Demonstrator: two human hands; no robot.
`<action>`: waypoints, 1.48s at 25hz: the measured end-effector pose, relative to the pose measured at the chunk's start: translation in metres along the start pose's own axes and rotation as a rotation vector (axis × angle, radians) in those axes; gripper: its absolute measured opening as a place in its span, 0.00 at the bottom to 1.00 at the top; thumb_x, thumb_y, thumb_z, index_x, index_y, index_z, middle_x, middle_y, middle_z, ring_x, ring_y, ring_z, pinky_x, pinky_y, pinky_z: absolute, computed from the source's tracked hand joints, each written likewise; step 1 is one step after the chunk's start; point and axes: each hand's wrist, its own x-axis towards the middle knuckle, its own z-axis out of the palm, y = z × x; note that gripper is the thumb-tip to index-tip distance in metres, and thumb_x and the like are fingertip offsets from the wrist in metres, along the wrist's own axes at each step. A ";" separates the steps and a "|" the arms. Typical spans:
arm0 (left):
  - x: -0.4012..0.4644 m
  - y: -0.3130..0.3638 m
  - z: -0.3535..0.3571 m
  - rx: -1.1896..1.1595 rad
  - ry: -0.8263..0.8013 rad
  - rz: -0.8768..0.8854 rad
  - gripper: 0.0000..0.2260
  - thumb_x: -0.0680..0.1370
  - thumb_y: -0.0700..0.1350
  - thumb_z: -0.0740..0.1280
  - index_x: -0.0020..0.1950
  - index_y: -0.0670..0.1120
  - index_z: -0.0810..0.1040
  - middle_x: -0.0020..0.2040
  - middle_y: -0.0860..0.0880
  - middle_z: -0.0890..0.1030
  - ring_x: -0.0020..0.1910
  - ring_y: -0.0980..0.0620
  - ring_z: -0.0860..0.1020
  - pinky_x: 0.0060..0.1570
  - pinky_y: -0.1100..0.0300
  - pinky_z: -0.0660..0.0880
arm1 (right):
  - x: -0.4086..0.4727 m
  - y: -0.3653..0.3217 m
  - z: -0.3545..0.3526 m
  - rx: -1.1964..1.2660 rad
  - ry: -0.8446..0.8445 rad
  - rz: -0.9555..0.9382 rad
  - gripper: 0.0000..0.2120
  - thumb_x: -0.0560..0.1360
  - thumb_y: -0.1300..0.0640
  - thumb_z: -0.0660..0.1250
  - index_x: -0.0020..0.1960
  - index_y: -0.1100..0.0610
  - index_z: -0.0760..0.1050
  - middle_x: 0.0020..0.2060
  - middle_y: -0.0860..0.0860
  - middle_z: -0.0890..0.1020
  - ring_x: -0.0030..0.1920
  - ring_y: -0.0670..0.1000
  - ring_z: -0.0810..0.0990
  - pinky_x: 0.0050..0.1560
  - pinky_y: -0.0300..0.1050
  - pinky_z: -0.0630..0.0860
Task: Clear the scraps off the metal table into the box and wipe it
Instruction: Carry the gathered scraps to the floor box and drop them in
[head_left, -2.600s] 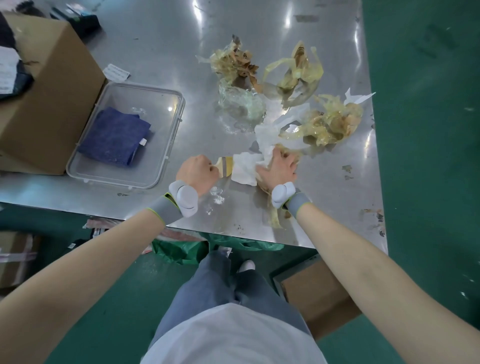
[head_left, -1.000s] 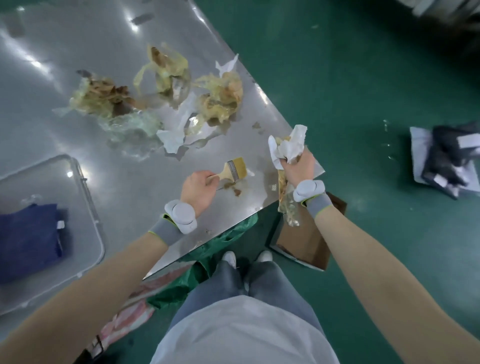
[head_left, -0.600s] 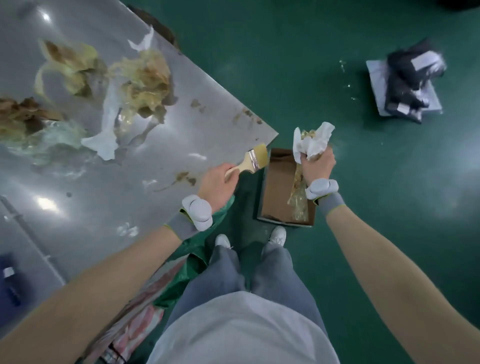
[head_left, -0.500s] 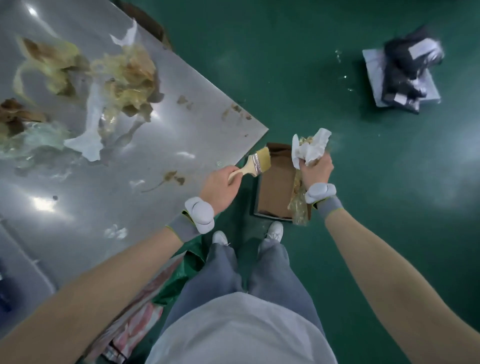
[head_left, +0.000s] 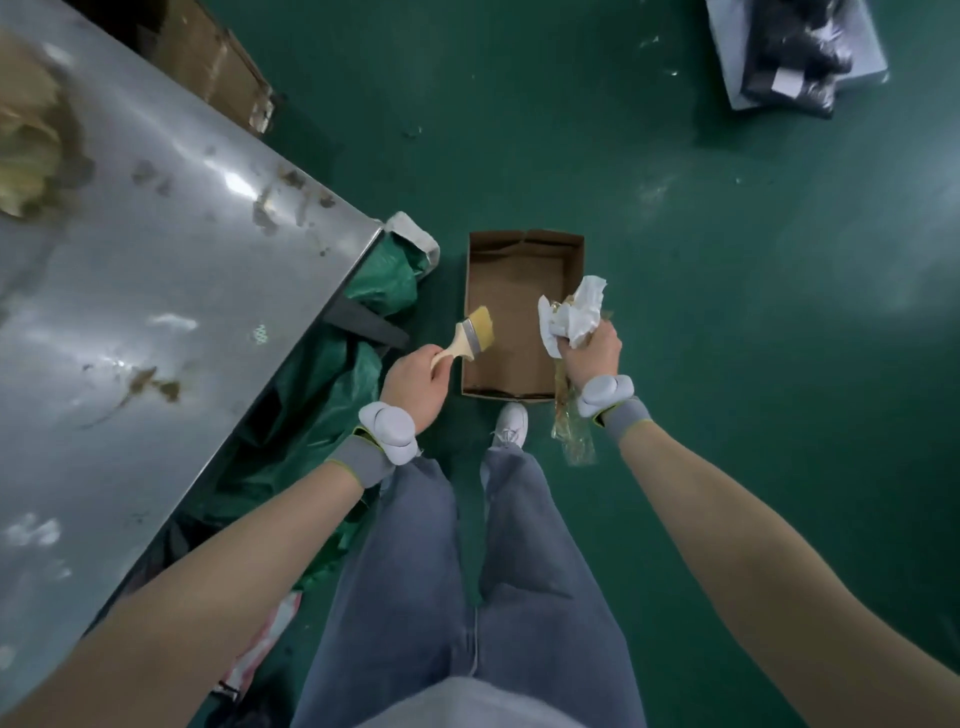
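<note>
An open brown cardboard box (head_left: 511, 275) stands on the green floor, just right of the metal table's (head_left: 130, 322) corner. My right hand (head_left: 592, 351) hangs over the box's right wall, shut on a bundle of scraps (head_left: 571, 314): crumpled white paper on top, yellowish plastic film dangling below the wrist. My left hand (head_left: 415, 384) grips the handle of a paintbrush (head_left: 470, 335) whose bristles point over the box's left side. More yellow-brown scraps (head_left: 28, 150) lie blurred at the table's far left, and brown smears mark its surface.
Green plastic sheeting (head_left: 332, 379) is bunched under the table by my left leg. Another cardboard box (head_left: 218, 62) stands behind the table. A grey sheet with dark items (head_left: 795, 52) lies on the floor at top right. My white shoe (head_left: 511, 423) touches the box's near wall.
I have turned away from the table to the floor box. My right hand lifted a bundle of scraps off the table and carried it over the box. My left hand brought the brush along.
</note>
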 end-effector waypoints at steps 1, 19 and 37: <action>0.010 -0.003 0.011 -0.003 -0.010 -0.018 0.12 0.81 0.44 0.59 0.55 0.38 0.77 0.46 0.38 0.81 0.43 0.40 0.77 0.40 0.51 0.70 | 0.010 0.009 0.007 0.016 -0.009 0.019 0.08 0.73 0.65 0.64 0.50 0.68 0.75 0.48 0.64 0.80 0.50 0.64 0.79 0.43 0.45 0.72; 0.249 -0.167 0.243 -0.263 -0.106 -0.402 0.06 0.77 0.47 0.57 0.41 0.47 0.69 0.41 0.41 0.76 0.38 0.42 0.71 0.39 0.52 0.66 | 0.236 0.197 0.221 0.123 -0.185 0.216 0.28 0.72 0.50 0.65 0.70 0.56 0.64 0.63 0.60 0.70 0.65 0.59 0.67 0.61 0.47 0.67; 0.300 -0.217 0.292 -0.290 -0.055 -0.323 0.09 0.75 0.49 0.57 0.46 0.45 0.71 0.38 0.46 0.75 0.37 0.46 0.70 0.39 0.54 0.66 | 0.296 0.277 0.290 -0.251 -0.253 0.203 0.20 0.72 0.53 0.69 0.62 0.56 0.73 0.55 0.56 0.79 0.51 0.57 0.79 0.48 0.49 0.78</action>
